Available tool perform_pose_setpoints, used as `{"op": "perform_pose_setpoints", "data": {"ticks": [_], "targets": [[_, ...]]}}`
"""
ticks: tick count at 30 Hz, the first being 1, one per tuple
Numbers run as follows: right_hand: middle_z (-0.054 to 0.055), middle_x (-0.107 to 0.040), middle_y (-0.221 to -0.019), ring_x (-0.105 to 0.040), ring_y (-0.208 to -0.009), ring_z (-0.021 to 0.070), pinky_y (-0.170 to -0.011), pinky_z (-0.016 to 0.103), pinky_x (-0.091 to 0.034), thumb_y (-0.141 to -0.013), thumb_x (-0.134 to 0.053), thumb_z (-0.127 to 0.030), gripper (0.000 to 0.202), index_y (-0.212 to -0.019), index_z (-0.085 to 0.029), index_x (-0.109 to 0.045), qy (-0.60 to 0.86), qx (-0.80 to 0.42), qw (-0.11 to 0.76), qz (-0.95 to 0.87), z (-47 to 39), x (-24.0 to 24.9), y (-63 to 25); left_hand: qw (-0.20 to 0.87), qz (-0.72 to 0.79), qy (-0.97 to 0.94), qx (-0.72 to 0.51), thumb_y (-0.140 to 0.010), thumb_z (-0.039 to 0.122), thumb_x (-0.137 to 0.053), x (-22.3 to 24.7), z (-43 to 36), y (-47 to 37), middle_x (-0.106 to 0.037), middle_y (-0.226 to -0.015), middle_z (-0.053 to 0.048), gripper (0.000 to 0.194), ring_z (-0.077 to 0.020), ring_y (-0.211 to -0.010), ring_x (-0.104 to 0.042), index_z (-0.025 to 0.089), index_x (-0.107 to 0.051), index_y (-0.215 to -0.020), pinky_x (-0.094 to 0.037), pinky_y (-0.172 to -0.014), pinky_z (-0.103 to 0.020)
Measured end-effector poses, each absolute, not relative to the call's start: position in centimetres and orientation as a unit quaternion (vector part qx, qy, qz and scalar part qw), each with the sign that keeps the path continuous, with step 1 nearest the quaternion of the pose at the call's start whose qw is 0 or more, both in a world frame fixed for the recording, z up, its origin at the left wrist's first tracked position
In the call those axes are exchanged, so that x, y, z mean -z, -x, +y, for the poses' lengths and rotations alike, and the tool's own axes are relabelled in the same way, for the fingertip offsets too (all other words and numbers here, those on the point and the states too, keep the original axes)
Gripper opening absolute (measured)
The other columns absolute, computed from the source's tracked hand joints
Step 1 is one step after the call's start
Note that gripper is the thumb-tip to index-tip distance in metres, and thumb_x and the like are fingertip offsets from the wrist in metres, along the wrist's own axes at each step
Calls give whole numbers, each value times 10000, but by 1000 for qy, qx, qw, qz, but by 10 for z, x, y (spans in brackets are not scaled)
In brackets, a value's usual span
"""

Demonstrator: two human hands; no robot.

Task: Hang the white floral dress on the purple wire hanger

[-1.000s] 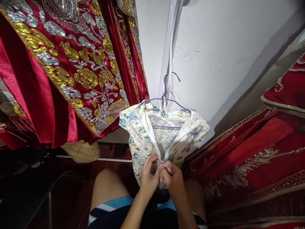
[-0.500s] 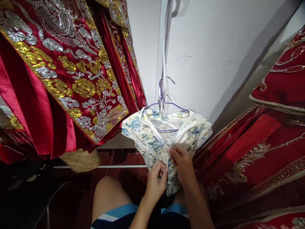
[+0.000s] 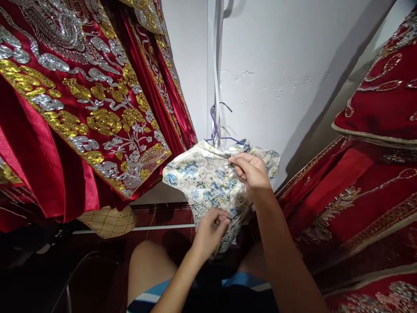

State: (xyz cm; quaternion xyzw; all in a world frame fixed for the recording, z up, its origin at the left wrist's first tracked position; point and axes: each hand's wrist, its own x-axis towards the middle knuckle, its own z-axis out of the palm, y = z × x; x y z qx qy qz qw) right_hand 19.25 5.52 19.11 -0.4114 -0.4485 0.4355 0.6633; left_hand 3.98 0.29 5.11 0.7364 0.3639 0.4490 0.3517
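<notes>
A small cream garment with a blue and yellow floral print [image 3: 202, 174] hangs in front of me on a purple wire hanger [image 3: 216, 130]. My right hand [image 3: 249, 169] pinches its front opening edge near the collar. Lower on the same front edge, my left hand [image 3: 213, 228] is closed in a pinch on the cloth. Between the two hands the front edge runs straight and nearly upright. The collar edges lie close together, covering most of the hanger bar.
Red satin garments with gold and silver sequins [image 3: 107, 121] hang at left. More red beaded garments [image 3: 368, 195] hang at right. A pale wall [image 3: 276, 52] with a white vertical strip [image 3: 213, 56] stands behind. A woven tan item [image 3: 109, 221] sits low at left.
My right hand has moved up from mid-front to the collar. The neckline, spread in a V before, is drawn together. My left hand stays low on the front edge.
</notes>
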Motion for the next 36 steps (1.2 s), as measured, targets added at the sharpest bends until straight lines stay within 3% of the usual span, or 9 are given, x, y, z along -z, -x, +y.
{"op": "perform_pose_setpoints", "data": {"ticks": [4, 7, 13, 18, 20, 23, 26, 30, 36], "targets": [[-61, -447, -414, -310, -393, 60, -395, 209, -171, -686, -686, -255, 95, -664, -169, -650, 406, -425, 667, -458, 53, -188, -193, 209, 323, -728, -567, -960, 261, -576, -133, 31, -26, -670, -923, -40, 248, -162, -821, -613, 212, -662, -1188, -485, -771, -294], [-61, -440, -415, -309, -387, 60, -395, 215, -164, -698, -659, -258, 98, -650, -180, -623, 388, -438, 669, -458, 52, -190, -190, 110, 305, -773, -546, -979, 255, -550, -181, 57, -27, -647, -952, -39, 334, -160, -822, -586, 219, -594, -1308, -473, -782, -302], [-74, -441, -454, -316, -421, 66, -437, 222, -201, -705, -662, -299, 140, -674, -194, -573, 383, -414, 676, -474, 66, -174, -173, 0, 291, -817, -497, -990, 238, -510, -199, 83, -40, -601, -891, -55, 167, -190, -887, -559, 158, -618, -892, -444, -797, -322], [-83, -392, -458, -269, -436, 73, -450, 243, -170, -692, -634, -346, 189, -638, -209, -515, 427, -416, 646, -477, 76, -130, -157, -20, 304, -711, -634, -979, 248, -535, -202, 93, -16, -619, -862, -34, 170, -166, -868, -566, 153, -609, -859, -447, -817, -324], [-85, -352, -467, -258, -453, 79, -458, 250, -162, -721, -609, -334, 193, -620, -213, -498, 450, -421, 621, -484, 71, -112, -156, 44, 323, -654, -682, -963, 273, -575, -204, 108, 7, -628, -864, -25, 166, -152, -846, -573, 145, -620, -868, -459, -817, -318], [-80, -317, -485, -253, -481, 89, -468, 255, -167, -736, -588, -302, 188, -602, -213, -491, 472, -422, 608, -480, 60, -98, -159, 276, 337, -526, -730, -966, 249, -578, -201, 135, 43, -605, -782, 12, 143, -108, -736, -550, 148, -588, -865, -493, -785, -286], [-80, -285, -478, -227, -480, 92, -464, 261, -157, -729, -591, -293, 201, -580, -216, -479, 474, -430, 607, -471, 51, -96, -161, 456, 346, -396, -718, -1026, 208, -428, -192, 149, 67, -600, -731, 3, 216, -122, -768, -603, 167, -522, -835, -547, -838, -322], [-80, -277, -462, -223, -464, 93, -459, 262, -153, -724, -597, -300, 214, -567, -220, -475, 473, -442, 606, -462, 40, -95, -160, 559, 339, -263, -709, -1043, 190, -302, -168, 137, 72, -679, -793, -94, 304, -197, -950, -691, 155, -531, -847, -591, -880, -387], [-67, -354, -504, -293, -486, 99, -484, 255, -201, -734, -541, -271, 157, -597, -212, -492, 457, -471, 579, -484, 17, -71, -149, 625, 305, -47, -717, -995, 68, -256, -99, 114, 61, -745, -987, -125, 395, -199, -950, -736, 117, -591, -1199, -619, -816, -354]]}}
